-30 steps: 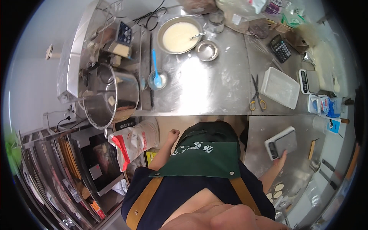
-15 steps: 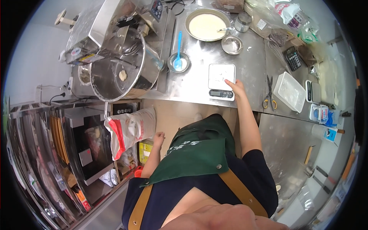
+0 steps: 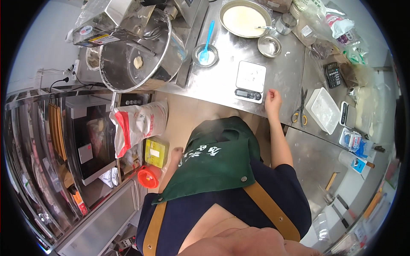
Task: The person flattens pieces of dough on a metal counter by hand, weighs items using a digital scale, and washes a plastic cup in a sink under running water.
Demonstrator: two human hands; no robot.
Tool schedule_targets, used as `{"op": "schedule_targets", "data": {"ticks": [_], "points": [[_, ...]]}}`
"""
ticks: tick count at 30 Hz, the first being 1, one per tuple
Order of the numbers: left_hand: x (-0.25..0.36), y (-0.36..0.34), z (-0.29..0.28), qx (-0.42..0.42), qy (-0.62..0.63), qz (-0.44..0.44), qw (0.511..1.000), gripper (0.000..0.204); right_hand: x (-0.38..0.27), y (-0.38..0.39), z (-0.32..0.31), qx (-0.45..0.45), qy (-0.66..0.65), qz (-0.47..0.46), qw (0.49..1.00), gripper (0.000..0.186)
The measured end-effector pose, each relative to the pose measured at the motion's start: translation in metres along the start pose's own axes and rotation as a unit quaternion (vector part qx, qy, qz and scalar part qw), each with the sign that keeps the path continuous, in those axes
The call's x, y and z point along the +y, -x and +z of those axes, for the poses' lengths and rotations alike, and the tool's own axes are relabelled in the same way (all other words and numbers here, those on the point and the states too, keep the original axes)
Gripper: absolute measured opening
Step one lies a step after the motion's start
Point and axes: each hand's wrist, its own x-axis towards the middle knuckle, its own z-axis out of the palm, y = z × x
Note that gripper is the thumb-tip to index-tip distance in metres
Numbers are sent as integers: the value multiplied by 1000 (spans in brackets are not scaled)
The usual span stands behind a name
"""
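A white kitchen scale (image 3: 251, 77) with a dark display panel lies near the table's front edge, its platform bare. Just right of it, my right hand (image 3: 273, 101) rests at the edge with its fingers curled in and nothing visible in them. My left hand (image 3: 176, 154) hangs low beside the green apron (image 3: 213, 164), close to a yellow box (image 3: 156, 152); its fingers are blurred and partly hidden. Beyond the scale stand a small metal bowl with white contents (image 3: 197, 54), a blue spatula (image 3: 209, 36) leaning in it, and an unfilled-looking metal bowl (image 3: 269, 46).
A large mixer bowl (image 3: 168, 64) holding a dough scrap stands left. At the back is a wide pan of pale batter (image 3: 244, 20). Scissors (image 3: 303, 109), a white tray (image 3: 323, 112) and a calculator (image 3: 333, 75) lie right. A flour sack (image 3: 143, 123) and red bucket (image 3: 148, 177) stand below.
My right hand has come off the scale's platform, moved to its right side and curled its fingers. My left hand has drawn back closer to the apron. The whole view has shifted and tilted slightly.
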Motion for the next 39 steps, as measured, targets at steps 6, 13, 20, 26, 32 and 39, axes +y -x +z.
{"op": "schedule_targets", "data": {"ticks": [6,13,20,26,32,39], "points": [[82,-9,11,16,112,62,992,28,-43,48,-22,-134,54,-171,975,27],[88,-6,15,0,90,67,994,28,-49,61,-13,-164,86,-258,948,39],[30,4,10,8,44,-38,998,24,-50,58,-12,-179,110,-248,946,41],[19,-7,10,9,95,-45,994,23,-49,62,-10,-204,125,-206,949,43],[70,-6,24,-20,91,0,996,25,-50,64,-13,-231,123,-185,947,44],[76,-3,27,-32,81,25,996,24,-45,64,-19,-235,94,-176,951,45]]}}
